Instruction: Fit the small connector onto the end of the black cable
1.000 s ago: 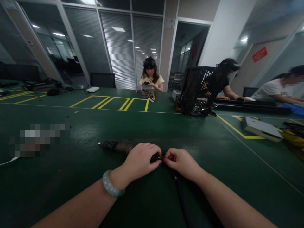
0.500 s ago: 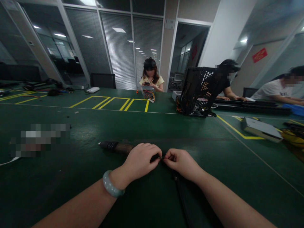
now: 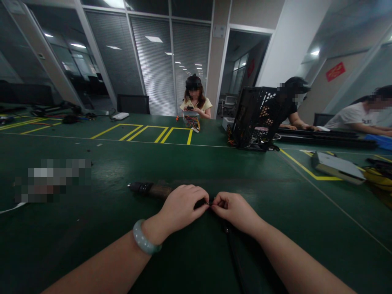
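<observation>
An electric screwdriver (image 3: pixel 157 191) with a black nose and brown body lies on the green table, its bit pointing left. My left hand (image 3: pixel 186 206) is curled around its dark rear end, covering most of it. Close by, my right hand (image 3: pixel 234 210) pinches a small dark cable plug (image 3: pixel 211 203) between thumb and forefinger. A small metallic glint shows where the two sets of fingertips meet; whether the parts are joined I cannot tell. From under the right hand a black cable (image 3: pixel 235 257) with a shiny fitting runs toward the front edge.
A black computer case (image 3: pixel 254 118) stands at the back right, near a silver box-shaped unit (image 3: pixel 338 166). Far left, a blurred-out item (image 3: pixel 49 179) lies on the table (image 3: pixel 107 232). Three people sit across the table and to the right. Yellow tape marks sections of the surface.
Both hands stay almost in place; the right fingertips have shifted very slightly against the left ones. The view has drifted a little.
</observation>
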Tool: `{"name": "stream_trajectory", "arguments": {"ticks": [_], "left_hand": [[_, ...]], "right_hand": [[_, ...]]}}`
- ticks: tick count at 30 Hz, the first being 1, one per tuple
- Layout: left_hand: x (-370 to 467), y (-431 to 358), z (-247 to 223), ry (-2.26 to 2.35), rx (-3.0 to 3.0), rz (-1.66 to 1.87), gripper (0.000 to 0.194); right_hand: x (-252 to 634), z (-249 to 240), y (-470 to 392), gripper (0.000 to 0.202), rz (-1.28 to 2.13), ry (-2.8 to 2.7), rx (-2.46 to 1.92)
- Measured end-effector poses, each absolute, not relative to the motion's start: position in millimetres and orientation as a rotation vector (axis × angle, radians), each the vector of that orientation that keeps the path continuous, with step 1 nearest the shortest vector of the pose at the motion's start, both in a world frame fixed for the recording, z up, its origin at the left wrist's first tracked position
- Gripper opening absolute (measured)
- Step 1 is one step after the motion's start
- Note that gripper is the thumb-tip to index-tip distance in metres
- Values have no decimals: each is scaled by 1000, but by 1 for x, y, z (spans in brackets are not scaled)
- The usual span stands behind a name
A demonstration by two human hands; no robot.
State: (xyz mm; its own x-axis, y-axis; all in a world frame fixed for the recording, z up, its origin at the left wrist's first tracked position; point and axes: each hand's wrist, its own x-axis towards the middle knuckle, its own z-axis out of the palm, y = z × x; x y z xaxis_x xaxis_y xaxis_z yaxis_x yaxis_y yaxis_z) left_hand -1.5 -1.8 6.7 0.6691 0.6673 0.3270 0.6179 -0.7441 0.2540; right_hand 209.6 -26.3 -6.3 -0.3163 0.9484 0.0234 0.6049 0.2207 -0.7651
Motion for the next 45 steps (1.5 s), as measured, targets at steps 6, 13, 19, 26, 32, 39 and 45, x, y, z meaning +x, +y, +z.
{"name": "stream_trajectory", "arguments": {"ticks": [6,13,19,26,32,39,45], "left_hand": [[-1,0,4,1016,2773,618,10],[-1,-1,4,1075,2757,624,18],[-1,0,3,1032,2770,615,10],[-1,-3,5,1044,2761,645,15],[-1,-1,5,1073,2744,663,14],[-2,-1,5,1063,2743,621,13],[-1,-2,7,1065,2741,612,13]], "right_hand": [[209,-9,-25,10,894,-2016,-1427],[209,-5,-27,11,882,-2014,-1449],[208,-4,-27,10,889,-2009,-1447],[208,-5,-26,9,890,-2003,-1448],[209,-8,-25,9,892,-2010,-1430],[210,-10,-24,9,857,-2031,-1439],[210,-9,-25,9,873,-2027,-1432]]}}
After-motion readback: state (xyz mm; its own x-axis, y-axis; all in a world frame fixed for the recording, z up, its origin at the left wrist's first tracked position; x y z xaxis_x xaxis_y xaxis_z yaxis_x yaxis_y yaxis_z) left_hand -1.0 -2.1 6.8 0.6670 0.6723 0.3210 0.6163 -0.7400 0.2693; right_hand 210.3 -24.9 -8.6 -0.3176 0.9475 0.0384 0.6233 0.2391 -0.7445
